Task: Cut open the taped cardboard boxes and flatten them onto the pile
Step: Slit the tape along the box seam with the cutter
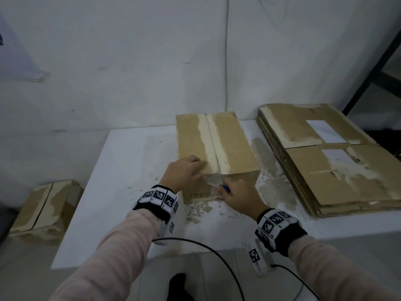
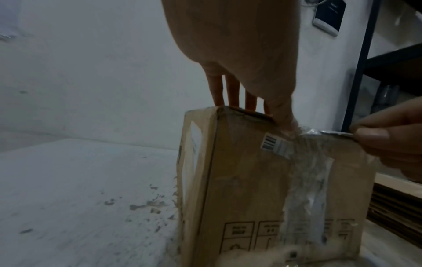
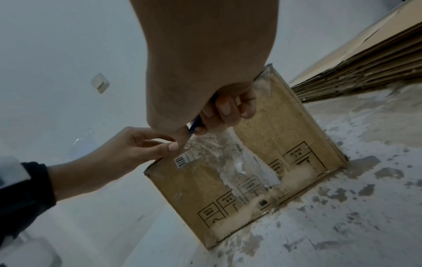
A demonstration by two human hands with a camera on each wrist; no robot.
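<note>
A: Where's the box?
B: Box (image 1: 214,153) sits centre frame on the tabletop (image 1: 121,170), taped seam up. Flat pile (image 1: 329,161) just right of it, another box (image 1: 43,211) lower left, off the tabletop.
A: Our hands?
B: Left hand (image 1: 184,172) lies on the box's near top edge, fingers straight over the top, thumb down on the front by the tape (image 2: 306,173). Right hand (image 1: 240,194) is curled round a blue-handled cutter (image 1: 224,189) at the front face, pinching the loose tape end.
</note>
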